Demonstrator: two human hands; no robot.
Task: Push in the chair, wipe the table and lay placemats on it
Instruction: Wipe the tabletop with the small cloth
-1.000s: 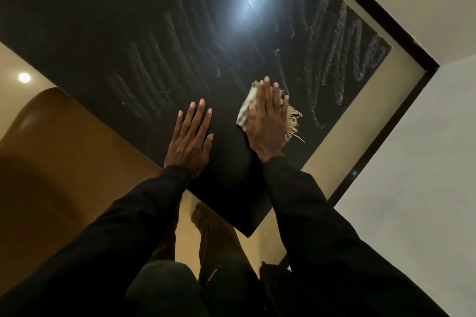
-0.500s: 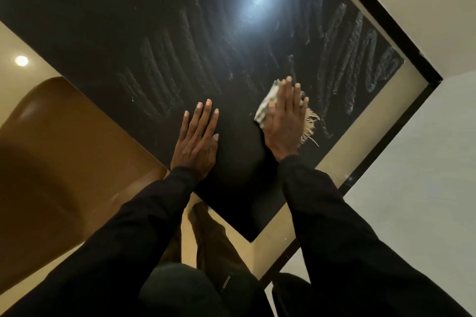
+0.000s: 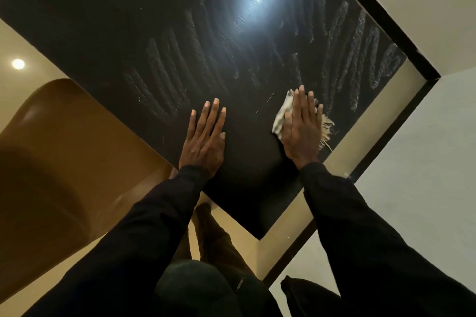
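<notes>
Right hand (image 3: 301, 131) and cloth (image 3: 282, 116) have slid rightward, away from the left hand (image 3: 206, 141) and closer to the table's right edge.

Near: the dark table (image 3: 244, 193) ends in a corner pointing at the person. Both sleeves reach over it.

Left hand: flat, fingers straight, braced on the top near the left edge and holding nothing.

Right hand: flat, fingers straight, pressing the cloth down. The cloth's frayed fringe sticks out on the edge side.

Cloth lies under the right palm, long axis roughly along the fingers, pointing away from the person.

Room: little surface is left to the right, open top ahead and to the left.

Far: damp streaks (image 3: 358, 59) run away from the person in rows, with lamp glare beyond them.

Brown chair (image 3: 64, 149) sits against the left edge. No placemats in view.

Judgement: wiping is in progress and the near corner looks unstreaked.
</notes>
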